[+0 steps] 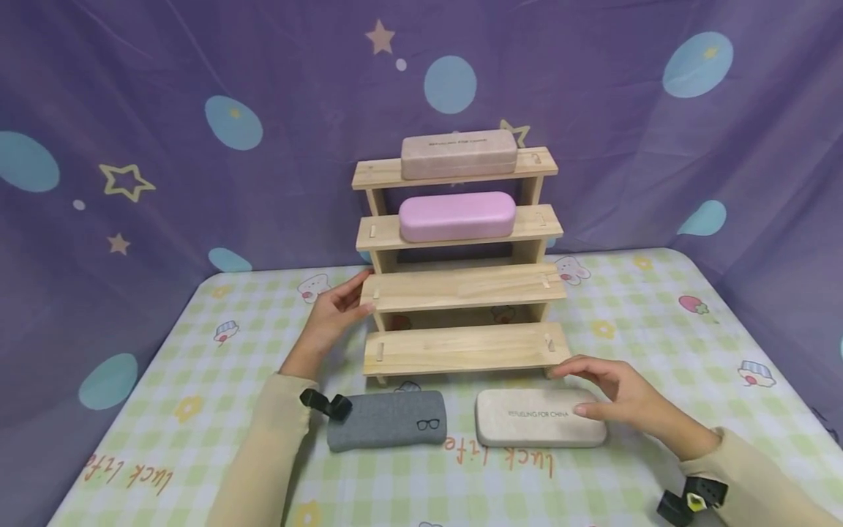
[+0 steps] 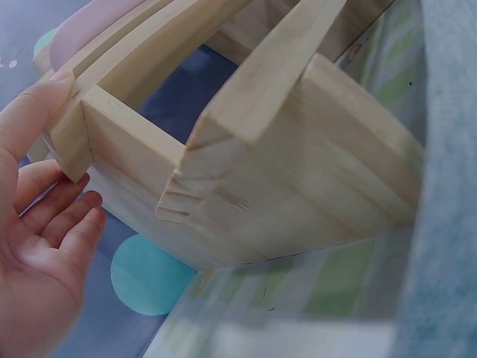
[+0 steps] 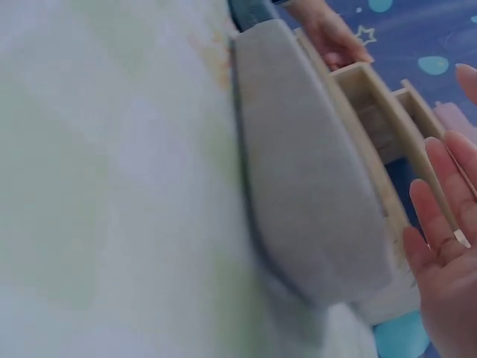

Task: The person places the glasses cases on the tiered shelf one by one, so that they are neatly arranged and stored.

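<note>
A stepped wooden display stand (image 1: 461, 289) has four board tiers. At its left side my left hand (image 1: 326, 322) grips the end of the second board from the bottom; in the left wrist view the thumb (image 2: 37, 112) lies on top and fingers curl beneath. My right hand (image 1: 622, 391) has extended fingers, their tips right at the lowest board's right end, while its thumb reaches over a cream glasses case (image 1: 527, 428). The right wrist view shows that hand (image 3: 455, 276) with fingers spread beside the case. A grey fabric glasses case (image 1: 382, 424) lies near my left sleeve.
A glossy pink glasses case (image 1: 457, 217) sits on the second tier from the top. Above it, a beige-pink case (image 1: 459, 157) occupies the top tier. The green checked tablecloth (image 1: 217, 410) meets a purple patterned curtain (image 1: 296, 58) behind the stand.
</note>
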Demonstrator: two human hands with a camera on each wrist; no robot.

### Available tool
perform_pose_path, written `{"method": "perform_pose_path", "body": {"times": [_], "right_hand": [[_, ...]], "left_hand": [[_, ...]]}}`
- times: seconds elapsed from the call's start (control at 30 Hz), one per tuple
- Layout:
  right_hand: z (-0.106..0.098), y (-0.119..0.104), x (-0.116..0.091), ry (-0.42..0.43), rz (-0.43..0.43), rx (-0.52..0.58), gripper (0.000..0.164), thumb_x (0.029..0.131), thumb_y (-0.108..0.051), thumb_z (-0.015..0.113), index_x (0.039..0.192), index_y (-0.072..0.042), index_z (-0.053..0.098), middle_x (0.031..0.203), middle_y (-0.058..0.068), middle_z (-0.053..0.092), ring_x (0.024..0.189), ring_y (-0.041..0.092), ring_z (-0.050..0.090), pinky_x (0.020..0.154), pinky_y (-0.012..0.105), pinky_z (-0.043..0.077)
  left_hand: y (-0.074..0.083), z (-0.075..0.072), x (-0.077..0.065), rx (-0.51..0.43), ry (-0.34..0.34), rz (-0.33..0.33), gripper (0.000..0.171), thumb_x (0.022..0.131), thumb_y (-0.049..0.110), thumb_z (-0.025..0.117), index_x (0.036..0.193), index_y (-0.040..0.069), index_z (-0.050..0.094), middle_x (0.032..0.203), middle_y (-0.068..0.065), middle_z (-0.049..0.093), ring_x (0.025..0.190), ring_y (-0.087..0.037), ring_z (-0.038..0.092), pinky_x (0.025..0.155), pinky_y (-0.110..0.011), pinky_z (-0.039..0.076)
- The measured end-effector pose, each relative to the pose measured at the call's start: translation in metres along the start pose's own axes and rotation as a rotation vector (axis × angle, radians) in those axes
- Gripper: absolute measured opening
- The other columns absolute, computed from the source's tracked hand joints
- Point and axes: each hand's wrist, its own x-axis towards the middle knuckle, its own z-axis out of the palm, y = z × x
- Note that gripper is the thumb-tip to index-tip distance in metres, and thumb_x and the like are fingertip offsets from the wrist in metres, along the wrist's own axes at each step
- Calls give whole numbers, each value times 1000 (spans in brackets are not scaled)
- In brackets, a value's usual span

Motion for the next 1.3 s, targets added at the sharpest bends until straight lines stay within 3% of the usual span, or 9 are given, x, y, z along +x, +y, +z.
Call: {"method": "perform_pose_path", "body": {"times": [0.27, 0.5, 0.63, 0.77, 0.93, 1.07, 1.3], "right_hand": [[4, 6, -22, 41, 105, -124, 53, 76, 6, 71, 126, 0, 55, 132, 11, 53, 128, -2, 38, 103, 6, 26], [8, 20, -30, 31, 197, 67, 60, 79, 9, 67, 134, 6, 44, 136, 9, 49, 123, -1, 44, 95, 11, 40], [11, 21, -31, 8, 196, 187, 62, 80, 11, 63, 137, 11, 36, 137, 10, 48, 118, 6, 49, 90, 19, 48], [14, 22, -33, -16, 233, 229, 68, 81, 10, 63, 139, 10, 30, 135, 8, 47, 115, 9, 52, 88, 24, 51], [16, 22, -36, -14, 344, 130, 77, 79, 2, 70, 144, 0, 29, 135, 17, 41, 114, 6, 51, 89, 20, 48], [16, 23, -36, -11, 376, 65, 81, 77, -3, 75, 145, -5, 30, 138, 24, 36, 114, 5, 50, 88, 18, 47], [17, 23, -36, 8, 389, -79, 86, 73, -14, 81, 145, -11, 34, 138, 16, 42, 116, 0, 47, 91, 11, 39]], "left_hand": [[0, 2, 0, 0, 0, 3, 61, 85, -6, 63, 141, -5, 38, 145, -20, 39, 132, -29, 39, 105, -24, 38], [0, 1, 1, 8, 1, 4, 61, 85, -5, 63, 141, -4, 38, 145, -19, 39, 132, -28, 39, 104, -23, 38], [1, 1, 1, 0, 2, 10, 61, 85, -6, 63, 141, -4, 38, 145, -19, 39, 133, -28, 39, 104, -23, 38], [0, 1, 1, -6, 2, 9, 61, 85, -7, 62, 141, -4, 38, 145, -19, 39, 133, -28, 39, 104, -22, 38], [0, 1, 1, -10, -2, 6, 61, 86, -7, 62, 141, -4, 38, 145, -19, 38, 133, -28, 38, 104, -21, 38], [-1, 1, 0, -9, -1, 7, 61, 86, -6, 62, 141, -4, 37, 145, -20, 39, 133, -29, 38, 104, -21, 38], [-2, -1, 0, -13, -1, 6, 61, 86, -5, 63, 141, -3, 38, 145, -18, 39, 133, -27, 38, 104, -21, 38]]}}
